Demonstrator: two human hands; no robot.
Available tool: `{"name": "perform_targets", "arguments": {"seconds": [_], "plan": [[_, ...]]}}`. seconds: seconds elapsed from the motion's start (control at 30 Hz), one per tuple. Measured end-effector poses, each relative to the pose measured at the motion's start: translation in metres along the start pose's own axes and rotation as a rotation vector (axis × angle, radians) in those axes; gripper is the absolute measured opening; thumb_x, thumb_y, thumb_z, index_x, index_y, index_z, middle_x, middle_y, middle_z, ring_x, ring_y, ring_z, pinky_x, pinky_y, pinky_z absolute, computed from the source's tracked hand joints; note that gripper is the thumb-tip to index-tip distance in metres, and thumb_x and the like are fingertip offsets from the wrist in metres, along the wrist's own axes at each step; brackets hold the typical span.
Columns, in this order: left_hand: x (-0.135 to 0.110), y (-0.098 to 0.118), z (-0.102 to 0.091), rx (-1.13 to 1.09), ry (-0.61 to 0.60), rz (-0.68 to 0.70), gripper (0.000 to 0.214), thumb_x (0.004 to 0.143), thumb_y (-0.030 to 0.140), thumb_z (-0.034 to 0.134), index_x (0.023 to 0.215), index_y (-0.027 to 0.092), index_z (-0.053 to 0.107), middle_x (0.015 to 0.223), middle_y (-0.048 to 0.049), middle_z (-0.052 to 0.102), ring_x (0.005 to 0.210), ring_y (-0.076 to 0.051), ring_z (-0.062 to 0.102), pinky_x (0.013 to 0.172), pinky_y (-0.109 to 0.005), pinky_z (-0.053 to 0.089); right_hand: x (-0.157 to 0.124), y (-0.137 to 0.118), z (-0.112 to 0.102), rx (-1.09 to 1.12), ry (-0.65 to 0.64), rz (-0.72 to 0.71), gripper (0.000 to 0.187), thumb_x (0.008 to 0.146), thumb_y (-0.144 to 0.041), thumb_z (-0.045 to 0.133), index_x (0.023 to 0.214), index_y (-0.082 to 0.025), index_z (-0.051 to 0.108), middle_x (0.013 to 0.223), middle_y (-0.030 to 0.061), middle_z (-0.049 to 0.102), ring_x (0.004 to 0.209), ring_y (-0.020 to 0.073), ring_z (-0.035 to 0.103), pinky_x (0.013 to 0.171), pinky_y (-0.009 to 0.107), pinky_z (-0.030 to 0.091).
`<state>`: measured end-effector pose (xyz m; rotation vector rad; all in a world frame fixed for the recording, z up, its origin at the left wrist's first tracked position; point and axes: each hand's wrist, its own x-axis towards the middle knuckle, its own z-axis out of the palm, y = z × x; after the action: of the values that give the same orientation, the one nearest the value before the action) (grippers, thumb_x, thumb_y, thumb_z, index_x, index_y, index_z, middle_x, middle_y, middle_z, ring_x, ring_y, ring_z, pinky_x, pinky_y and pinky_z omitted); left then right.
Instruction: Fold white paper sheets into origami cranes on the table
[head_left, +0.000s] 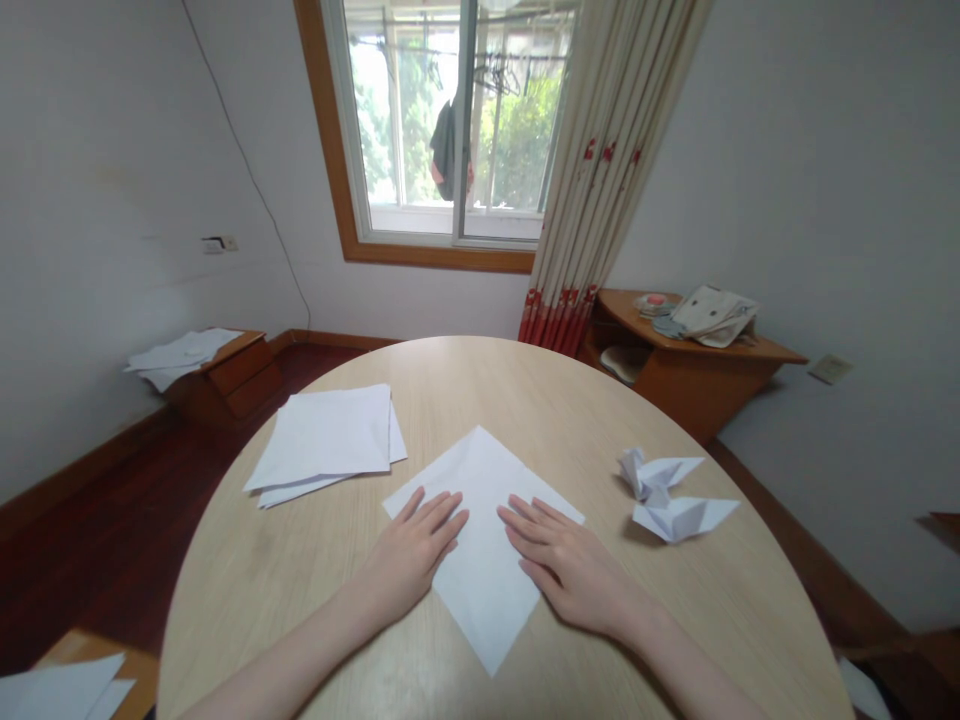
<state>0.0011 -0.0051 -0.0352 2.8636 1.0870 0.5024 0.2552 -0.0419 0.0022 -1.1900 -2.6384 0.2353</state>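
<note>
A white sheet of paper (pixel 486 560) lies flat on the round wooden table, turned so that its corners point toward and away from me. On its left part rests my left hand (pixel 420 545), palm down with fingers stretched out. My right hand (pixel 562 560) lies flat on the right part, fingers extended and slightly spread. Neither hand grips anything. To the right of the sheet are folded white paper cranes (pixel 667 495), touching or overlapping each other. A stack of white paper (pixel 326 435) sits to the left, its sheets unevenly aligned.
The round table (pixel 480 370) has a light wood top. Behind it stand a small drawer cabinet (pixel 240 375) with papers at left and a corner shelf (pixel 675 345) with a cloth bag (pixel 712 315) at right. More paper (pixel 64 690) lies at lower left. A curtain (pixel 592 180) hangs beside the window.
</note>
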Motion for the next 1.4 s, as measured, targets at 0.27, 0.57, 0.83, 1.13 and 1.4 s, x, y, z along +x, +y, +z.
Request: {"name": "perform_targets", "arguments": {"seconds": [0.27,0.57,0.83,1.13,1.4], "plan": [[0.001,-0.007,0.007,-0.082,0.1,-0.093,0.034,0.096,0.013,0.038,0.125,0.02,0.054,0.132,-0.009,0.055,0.12,-0.023,0.052,0.102,-0.044,0.043,0.001,-0.01,-0.006,0.171,-0.057,-0.049,0.031,0.089,-0.019,0.054,0.117,-0.019,0.064,0.134,0.0083,0.055,0.132,0.0268,0.039,0.11,0.052,0.032],[0.0,-0.001,0.002,-0.167,0.114,-0.189,0.037,0.093,0.018,0.04,0.128,0.016,0.052,0.132,-0.0108,0.055,0.122,-0.024,0.051,0.103,-0.043,0.044,0.001,-0.012,-0.003,0.231,-0.109,-0.005,0.035,0.091,-0.025,0.055,0.125,-0.022,0.06,0.14,0.0079,0.047,0.134,0.0261,0.037,0.111,0.049,0.031],[0.0,0.001,-0.001,-0.203,-0.066,-0.106,0.043,0.095,0.021,0.043,0.138,0.016,0.042,0.146,-0.0104,0.038,0.135,-0.022,0.034,0.111,-0.043,0.033,0.003,-0.012,0.001,0.219,-0.134,0.058,0.042,0.094,-0.035,0.051,0.135,-0.026,0.049,0.146,0.0051,0.037,0.137,0.026,0.03,0.112,0.048,0.028],[0.001,0.008,-0.02,-0.252,-0.268,-0.033,0.063,0.093,0.039,0.053,0.145,0.013,0.03,0.15,-0.0142,0.026,0.139,-0.024,0.023,0.113,-0.046,0.026,0.003,-0.017,0.005,0.161,-0.153,0.156,0.048,0.094,-0.037,0.05,0.139,-0.022,0.043,0.15,0.0095,0.027,0.139,0.0266,0.024,0.112,0.049,0.027],[0.003,0.009,-0.023,-0.274,-0.273,0.016,0.075,0.083,0.045,0.066,0.143,0.013,0.035,0.147,-0.0159,0.03,0.137,-0.027,0.029,0.111,-0.047,0.029,0.0,-0.018,0.0,0.208,-0.271,0.172,0.075,0.086,-0.054,0.055,0.146,-0.022,0.025,0.154,0.0093,0.011,0.142,0.0256,0.009,0.116,0.047,0.016]]}}
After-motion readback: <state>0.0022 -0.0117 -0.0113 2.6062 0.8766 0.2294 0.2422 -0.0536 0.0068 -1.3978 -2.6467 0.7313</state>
